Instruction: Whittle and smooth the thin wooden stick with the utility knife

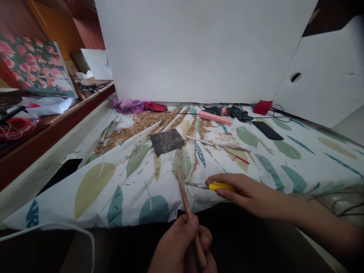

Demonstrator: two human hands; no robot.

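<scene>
My left hand [184,242], low in the middle of the view, is closed around a slim wooden stick [186,203]. The stick slants up and away, its far end over the leaf-print cloth. To the right, my right hand [241,193] grips a yellow-handled tool [220,186]. Its thin metal shaft points left and comes up to the stick's upper part; I cannot tell whether they touch. The exact kind of tool is not clear. Just beyond the stick lies a dark sheet, perhaps sandpaper [167,141], with shavings scattered on it.
Wood shavings [150,123] cover the back of the cloth. A pink block [215,118], a black phone-like slab [267,130], thin metal tools [234,147] and a small red stick [242,159] lie there. A white panel [199,49] stands behind; a cluttered shelf edge [57,121] borders the left.
</scene>
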